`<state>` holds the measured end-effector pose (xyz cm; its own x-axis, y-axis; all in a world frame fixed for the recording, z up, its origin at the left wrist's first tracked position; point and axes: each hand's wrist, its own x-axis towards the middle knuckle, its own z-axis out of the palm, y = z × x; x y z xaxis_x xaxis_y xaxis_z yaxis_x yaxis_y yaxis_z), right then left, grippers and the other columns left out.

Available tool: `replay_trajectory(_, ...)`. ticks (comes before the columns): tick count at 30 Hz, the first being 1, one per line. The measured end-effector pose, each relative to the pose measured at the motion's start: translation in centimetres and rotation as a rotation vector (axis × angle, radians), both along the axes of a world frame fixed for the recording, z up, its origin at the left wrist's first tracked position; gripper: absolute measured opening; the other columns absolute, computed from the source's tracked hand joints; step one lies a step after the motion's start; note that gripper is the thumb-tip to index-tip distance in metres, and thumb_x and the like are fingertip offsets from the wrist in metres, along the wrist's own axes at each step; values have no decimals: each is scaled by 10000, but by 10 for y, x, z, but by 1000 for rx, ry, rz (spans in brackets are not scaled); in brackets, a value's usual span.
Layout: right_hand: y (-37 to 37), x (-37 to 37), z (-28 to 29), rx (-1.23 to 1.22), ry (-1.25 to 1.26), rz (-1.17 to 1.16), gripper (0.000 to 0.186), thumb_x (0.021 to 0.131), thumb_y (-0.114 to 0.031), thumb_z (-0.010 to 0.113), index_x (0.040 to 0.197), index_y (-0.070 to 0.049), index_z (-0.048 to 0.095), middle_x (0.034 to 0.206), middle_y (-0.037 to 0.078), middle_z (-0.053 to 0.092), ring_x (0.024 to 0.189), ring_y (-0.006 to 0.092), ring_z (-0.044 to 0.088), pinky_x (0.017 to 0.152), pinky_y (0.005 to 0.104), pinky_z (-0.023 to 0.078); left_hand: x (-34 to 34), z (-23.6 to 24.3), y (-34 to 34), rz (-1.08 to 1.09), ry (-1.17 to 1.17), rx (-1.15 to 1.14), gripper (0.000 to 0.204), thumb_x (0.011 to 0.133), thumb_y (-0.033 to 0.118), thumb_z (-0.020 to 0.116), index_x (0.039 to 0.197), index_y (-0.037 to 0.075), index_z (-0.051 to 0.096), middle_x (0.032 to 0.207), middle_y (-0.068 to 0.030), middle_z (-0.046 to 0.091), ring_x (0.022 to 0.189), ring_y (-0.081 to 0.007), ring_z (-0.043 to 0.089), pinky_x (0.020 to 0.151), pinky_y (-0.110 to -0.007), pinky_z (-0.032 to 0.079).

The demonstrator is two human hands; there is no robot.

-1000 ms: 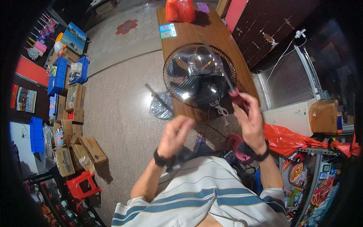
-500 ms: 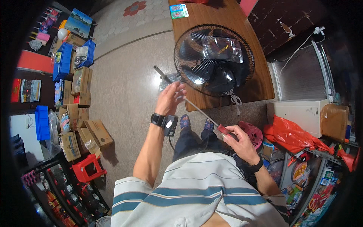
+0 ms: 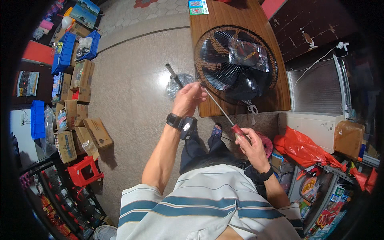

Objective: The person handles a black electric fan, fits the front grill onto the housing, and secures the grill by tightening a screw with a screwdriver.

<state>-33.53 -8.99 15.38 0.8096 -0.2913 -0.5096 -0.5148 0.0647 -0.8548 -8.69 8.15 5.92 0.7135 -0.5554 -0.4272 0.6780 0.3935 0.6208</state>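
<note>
My right hand (image 3: 253, 149) is wrapped around the red handle of a long-shafted screwdriver (image 3: 222, 109). Its shaft points up and left to the near-left rim of a black fan head (image 3: 216, 77), where the tip meets my left fingers. There my left hand (image 3: 189, 98) is closed in a pinch at the fan's wire guard; what sits between the fingertips is too small to make out. The fan lies face up on a wooden table (image 3: 280, 96). A clear plastic bag (image 3: 248, 56) with dark contents rests on top of its guard.
Beyond my left hand a metal pole (image 3: 173, 72) rises beside a plastic-wrapped round base (image 3: 172, 89) on the floor. Cardboard boxes (image 3: 98, 134), blue bins (image 3: 64, 54) and a red stool (image 3: 85, 172) line the left. To the right lie a red plastic bag (image 3: 304, 148) and a white cabinet (image 3: 308, 124).
My left hand has come up to the fan's rim, its fingers drawn closer together by the screwdriver tip. The right hand keeps its hold on the handle. The whole view has shifted slightly.
</note>
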Motion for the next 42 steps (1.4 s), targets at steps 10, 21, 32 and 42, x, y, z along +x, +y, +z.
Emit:
replay_trajectory(10, 13, 10, -9, 57, 5, -41, 345, 1038, -284, 659, 1247, -16, 603, 934, -14, 653, 701, 12, 478, 596, 197, 390, 7, -3, 5, -6, 19, -1, 190, 1018, 166, 676, 1176, 60, 661, 1006, -73, 736, 893, -199, 739, 812, -346, 610)
replay_trajectory(21, 31, 18, -14, 178, -20, -99, 348, 1058, -275, 631, 1288, -25, 554, 923, -2, 627, 652, 21, 454, 557, 182, 363, 9, 0, 7, -15, 8, -8, 225, 1012, 141, 679, 1219, 62, 644, 991, -56, 736, 872, -190, 749, 795, -330, 618)
replay_trajectory(32, 37, 12, -34, 265, 48, -150, 332, 1063, -272, 620, 1298, -50, 547, 991, 1, 614, 671, 28, 499, 512, 173, 349, 13, -3, 15, 2, -7, -26, 255, 1015, 165, 682, 1229, 32, 643, 981, -66, 735, 858, -190, 746, 799, -327, 614)
replay_trajectory(42, 42, 19, -36, 455, 49, -281, 331, 1064, -320, 618, 1290, -80, 592, 963, -9, 663, 714, 45, 585, 562, 194, 418, 17, -6, 18, -21, -11, -44, 257, 1022, 191, 676, 1221, 30, 649, 994, -74, 735, 866, -185, 736, 794, -326, 605)
